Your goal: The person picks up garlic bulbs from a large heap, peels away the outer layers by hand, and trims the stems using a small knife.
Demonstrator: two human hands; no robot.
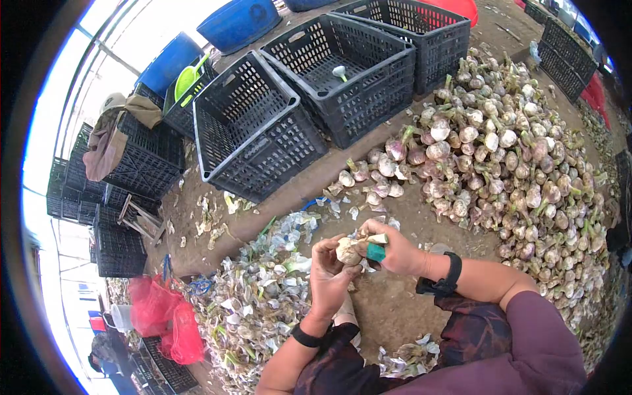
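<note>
Bare earth floor of a light shed is the working place, and the person sits low on it. The left hand is closed around a garlic bulb, fingers curled under and behind it. The bulb is held up in front of the body, between both hands. The right hand grips a small green-handled tool and touches the bulb from the right side.

The bulb seems light and firm, but its papery skin is dry and probably slips and tears easily, so I think the round body is the best place to hold, not the loose skin.

Just left of the hands lies a heap of peels. Farther right is a big pile of garlic. Black crates stand at the far side, one with a single bulb inside.
</note>
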